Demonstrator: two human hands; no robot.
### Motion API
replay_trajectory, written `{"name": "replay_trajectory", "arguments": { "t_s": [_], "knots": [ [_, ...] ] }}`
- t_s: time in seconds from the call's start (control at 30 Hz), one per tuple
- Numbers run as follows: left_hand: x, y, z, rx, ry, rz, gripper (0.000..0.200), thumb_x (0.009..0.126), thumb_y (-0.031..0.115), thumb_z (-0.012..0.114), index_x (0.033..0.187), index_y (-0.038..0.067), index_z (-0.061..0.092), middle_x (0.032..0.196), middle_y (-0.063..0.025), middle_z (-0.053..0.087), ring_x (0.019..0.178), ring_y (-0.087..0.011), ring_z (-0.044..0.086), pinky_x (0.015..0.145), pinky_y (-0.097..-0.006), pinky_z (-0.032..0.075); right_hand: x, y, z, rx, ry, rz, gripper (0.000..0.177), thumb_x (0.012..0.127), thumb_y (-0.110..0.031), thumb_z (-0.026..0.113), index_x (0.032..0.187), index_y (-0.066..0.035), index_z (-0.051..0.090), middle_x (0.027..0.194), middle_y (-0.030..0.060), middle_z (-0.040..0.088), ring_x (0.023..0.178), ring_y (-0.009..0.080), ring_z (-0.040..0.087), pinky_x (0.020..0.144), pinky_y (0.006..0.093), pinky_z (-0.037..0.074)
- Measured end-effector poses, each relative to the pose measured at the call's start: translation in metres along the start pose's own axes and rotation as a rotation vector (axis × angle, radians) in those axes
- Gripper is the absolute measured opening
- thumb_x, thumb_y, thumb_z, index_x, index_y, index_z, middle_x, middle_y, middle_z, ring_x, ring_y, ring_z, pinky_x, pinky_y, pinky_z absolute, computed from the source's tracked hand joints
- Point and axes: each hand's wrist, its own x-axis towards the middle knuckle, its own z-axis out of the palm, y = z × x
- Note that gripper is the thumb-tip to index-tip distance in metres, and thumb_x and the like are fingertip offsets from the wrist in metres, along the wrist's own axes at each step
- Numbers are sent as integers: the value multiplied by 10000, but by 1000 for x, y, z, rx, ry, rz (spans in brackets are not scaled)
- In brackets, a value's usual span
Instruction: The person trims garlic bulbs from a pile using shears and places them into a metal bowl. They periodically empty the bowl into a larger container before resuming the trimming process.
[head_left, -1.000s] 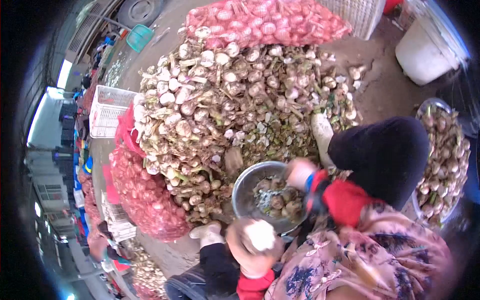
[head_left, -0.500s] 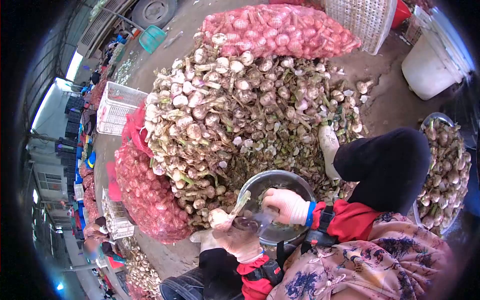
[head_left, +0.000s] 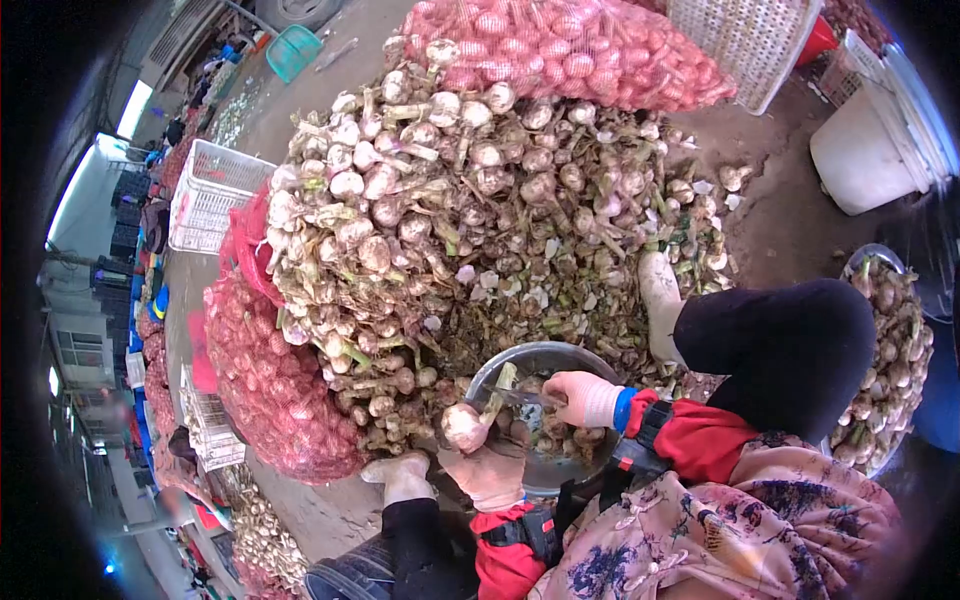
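My left hand point(head_left: 487, 474) grips a garlic bulb point(head_left: 463, 427) from below, its green-white stem point(head_left: 505, 380) pointing up over the near side of a metal basin point(head_left: 535, 349). Across from it, my right hand point(head_left: 583, 398), in a pale glove, is closed on what looks like a knife point(head_left: 524, 397). The thin blade reaches left to the garlic stem; the handle is hidden in my fingers. Trimmed garlic bulbs point(head_left: 560, 437) lie in the basin beneath my right hand.
Beyond the basin spreads a large heap of stemmed garlic point(head_left: 390, 220). Red mesh sacks point(head_left: 570, 50) border it at the back and left point(head_left: 275, 385). A white bucket point(head_left: 865, 150) and a tub of garlic point(head_left: 880, 360) stand right. A white crate point(head_left: 215, 200) is far left.
The garlic in my left hand has shifted slightly right, its stem now against the blade. My right hand has moved up a little, uncovering bulbs in the basin. The whole view has tilted slightly.
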Motion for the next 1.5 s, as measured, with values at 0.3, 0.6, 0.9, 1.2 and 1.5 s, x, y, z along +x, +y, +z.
{"name": "replay_trajectory", "arguments": {
  "t_s": [0.3, 0.6, 0.9, 1.2, 1.5],
  "knots": [
    [35, 5, -24, 813, -55, 416, 460, 709, 188, 782, 1071, 44, 537, 927, -64, 584, 833, -194, 583, 704, -339, 506, -3, 25, 3, 106, -66, 258, 326, 663, -128, 618, 978, -45, 640, 876, 145, 669, 847, 267, 641, 775, 355, 493],
    [19, -77, -56, 639, -153, -450, 629, 758, 116, 712, 1296, -7, 412, 1135, -113, 587, 998, -172, 582, 873, -313, 474, 13, 17, -4, 733, 361, 279, 275, 685, -47, 675, 947, 2, 609, 788, 26, 614, 731, 110, 564, 690, 243, 460],
    [137, -51, -131, 980, 238, -206, 398, 758, 147, 663, 1125, 1, 616, 1060, -143, 668, 941, -221, 643, 847, -315, 481, 28, 27, 25, 491, 176, 319, 502, 690, -200, 698, 1121, 26, 577, 889, 113, 652, 828, 167, 618, 780, 277, 492],
    [197, -71, -133, 2014, -389, -459, 518, 649, 315, 739, 1094, 83, 607, 1092, -160, 632, 998, -339, 611, 872, -419, 484, 29, -9, 9, 347, 74, 206, 193, 741, -148, 688, 898, -47, 638, 795, 48, 655, 718, 136, 623, 689, 272, 503],
    [89, 34, -63, 318, -194, -32, 782, 683, -152, 619, 1358, 93, 312, 1197, -123, 528, 1043, -237, 571, 876, -367, 506, 9, -31, 6, 126, 194, 5, 189, 759, -172, 651, 923, -80, 638, 869, 120, 608, 804, 284, 613, 728, 357, 502]
  ]
}}
